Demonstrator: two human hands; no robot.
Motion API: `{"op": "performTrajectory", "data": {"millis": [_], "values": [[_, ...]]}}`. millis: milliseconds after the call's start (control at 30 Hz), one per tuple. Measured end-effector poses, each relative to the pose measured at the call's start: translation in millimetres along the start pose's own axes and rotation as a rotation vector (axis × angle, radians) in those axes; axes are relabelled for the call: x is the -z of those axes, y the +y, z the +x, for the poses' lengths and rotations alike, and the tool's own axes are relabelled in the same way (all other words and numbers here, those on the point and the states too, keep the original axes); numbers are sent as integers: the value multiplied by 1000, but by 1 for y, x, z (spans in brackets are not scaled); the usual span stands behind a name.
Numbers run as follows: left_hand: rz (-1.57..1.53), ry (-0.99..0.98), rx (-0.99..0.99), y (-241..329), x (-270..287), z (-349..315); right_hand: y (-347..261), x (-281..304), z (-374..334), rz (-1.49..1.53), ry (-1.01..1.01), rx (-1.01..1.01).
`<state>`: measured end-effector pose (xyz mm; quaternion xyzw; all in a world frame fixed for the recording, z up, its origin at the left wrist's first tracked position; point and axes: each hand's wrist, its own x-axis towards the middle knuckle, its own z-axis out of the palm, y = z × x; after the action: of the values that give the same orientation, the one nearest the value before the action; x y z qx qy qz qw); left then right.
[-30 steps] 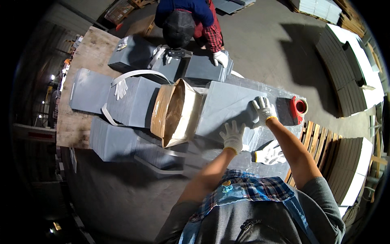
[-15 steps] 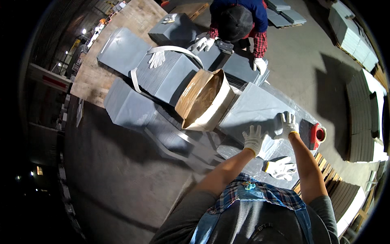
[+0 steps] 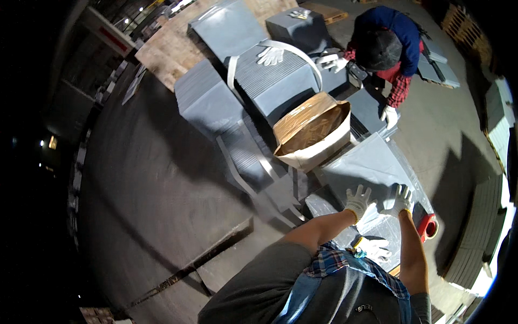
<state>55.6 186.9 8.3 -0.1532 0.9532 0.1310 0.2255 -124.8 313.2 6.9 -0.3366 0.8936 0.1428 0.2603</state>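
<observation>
Both of my hands wear white knit gloves, fingers spread. My left hand (image 3: 358, 204) rests flat near the front edge of a flat grey panel (image 3: 372, 159) partly covered in clear film. To its right, my right hand (image 3: 398, 200) lies on the same panel, holding nothing. Close to my body is a loose pair of white gloves (image 3: 373, 249) on the film. A red tape dispenser (image 3: 428, 227) sits at the panel's right side. Beyond the panel's left edge stands an open brown paper bag (image 3: 318, 154) with a pale outer side.
Across from me a co-worker (image 3: 383, 51) in a dark cap bends over grey panels (image 3: 367, 108). Strapped grey stacks (image 3: 280, 81) stand at the far left, another glove (image 3: 271, 55) on top. Pale stacked panels (image 3: 477, 232) line the right. A floor gap (image 3: 189, 267) runs at lower left.
My view has turned, so the scene sits farther right and lower in the picture. Both hands stay flat on the panel, and the co-worker remains bent over the other panels.
</observation>
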Motion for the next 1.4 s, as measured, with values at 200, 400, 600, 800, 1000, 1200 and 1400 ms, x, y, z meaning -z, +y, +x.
{"op": "performTrajectory", "data": {"millis": [200,400,600,800,1000,1200,1400], "values": [[23,89,-12,1,-20,10,2,-1,-3,-21,17,7],[-8,102,18,-1,-22,13,5,-10,11,-36,5,26],[10,52,26,-1,-13,7,4,-9,4,-9,-10,-6],[18,69,-1,-2,-18,9,10,-21,18,-54,14,-14],[96,76,25,-2,-32,16,2,-12,4,16,83,6],[207,117,11,-2,-29,10,2,-10,-1,25,141,-4],[142,66,-11,-2,-16,9,3,-20,8,26,107,-38]]}}
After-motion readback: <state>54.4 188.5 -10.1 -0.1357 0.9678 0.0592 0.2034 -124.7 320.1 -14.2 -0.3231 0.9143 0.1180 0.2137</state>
